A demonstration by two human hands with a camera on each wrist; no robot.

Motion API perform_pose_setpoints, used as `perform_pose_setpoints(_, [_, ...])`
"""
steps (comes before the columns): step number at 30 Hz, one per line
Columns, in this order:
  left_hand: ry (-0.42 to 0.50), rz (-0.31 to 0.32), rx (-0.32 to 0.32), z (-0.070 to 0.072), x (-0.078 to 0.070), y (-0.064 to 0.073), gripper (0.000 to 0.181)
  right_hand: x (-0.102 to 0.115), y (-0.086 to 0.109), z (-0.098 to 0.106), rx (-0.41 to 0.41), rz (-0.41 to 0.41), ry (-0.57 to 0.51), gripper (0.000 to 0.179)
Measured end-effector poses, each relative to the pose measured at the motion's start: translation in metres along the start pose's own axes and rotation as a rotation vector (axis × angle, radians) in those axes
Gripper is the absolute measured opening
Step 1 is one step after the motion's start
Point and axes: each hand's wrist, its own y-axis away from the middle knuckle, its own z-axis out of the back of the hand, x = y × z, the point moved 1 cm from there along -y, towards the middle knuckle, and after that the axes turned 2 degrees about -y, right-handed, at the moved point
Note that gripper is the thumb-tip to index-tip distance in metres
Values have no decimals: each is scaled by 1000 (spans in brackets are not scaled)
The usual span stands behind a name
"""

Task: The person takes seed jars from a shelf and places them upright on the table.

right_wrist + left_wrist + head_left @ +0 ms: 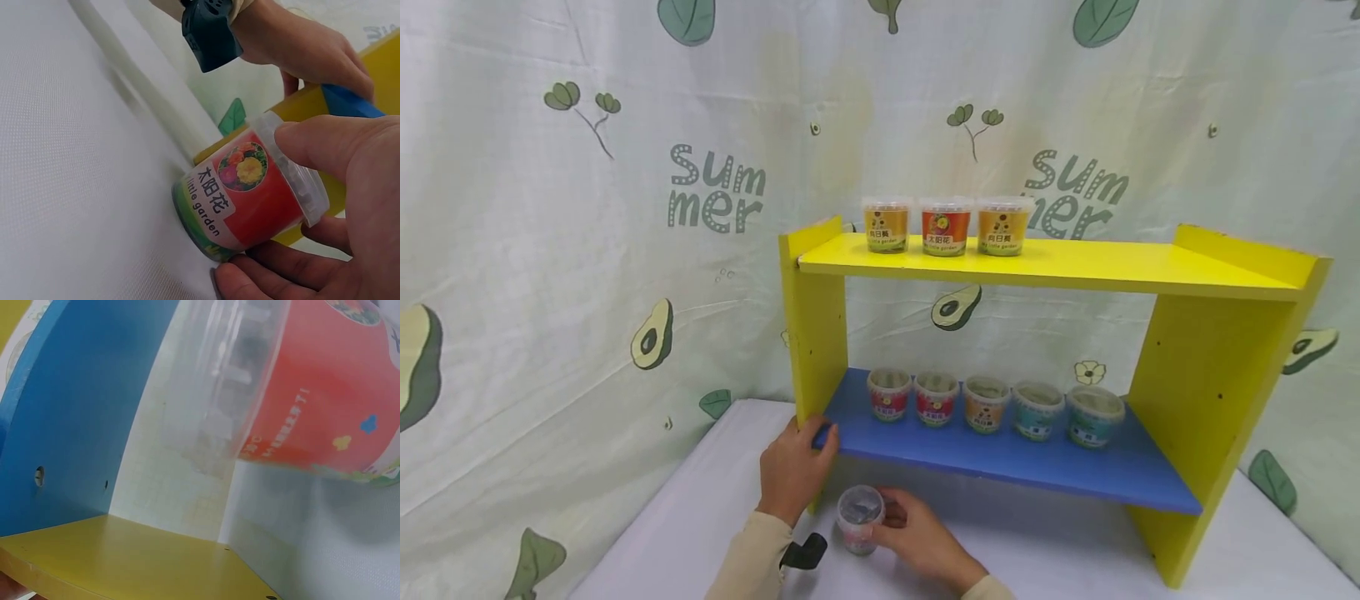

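Note:
Between thumb and fingers, my right hand (pixel 921 533) grips a clear plastic cup (pixel 859 518) at the front left of the table, just below the blue shelf. The right wrist view shows the cup's red label (pixel 250 194) with a flower picture, and its pale rim near my thumb. My left hand (pixel 796 468) holds the left front corner of the shelf unit, fingers over the edge of the blue lower shelf (pixel 910 442). Close to the left wrist camera, the same red-labelled cup (pixel 331 394) looms large.
Several labelled cups (pixel 983 404) stand in a row on the blue shelf. Three more cups (pixel 946 229) sit on the yellow top shelf (pixel 1097 258), toward its left. A yellow side panel (pixel 1217 400) bounds the unit at right; a printed curtain (pixel 587 275) hangs behind.

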Motion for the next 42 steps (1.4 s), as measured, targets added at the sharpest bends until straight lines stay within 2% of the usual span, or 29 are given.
perform_pose_setpoints(7, [-15,16,22,0,-2,-1,25,3,3,1,-15,17,-14,62])
perform_pose_setpoints(16, [-8,6,-13,0,0,-1,20,10,3,0,-10,48,2,57])
perform_pose_setpoints(26, [0,-12,-20,-2,0,0,19,8,3,-3,-66,29,38,52])
perform_pose_setpoints(30, [10,19,-9,-1,-1,0,19,10,5,-2,-87,22,79,58])
perform_pose_setpoints(35, [18,39,10,-2,-3,1,20,17,10,3,-78,-23,206,70])
perform_pose_setpoints(42, [17,48,15,-4,-2,3,19,32,21,12,-47,-9,314,59])
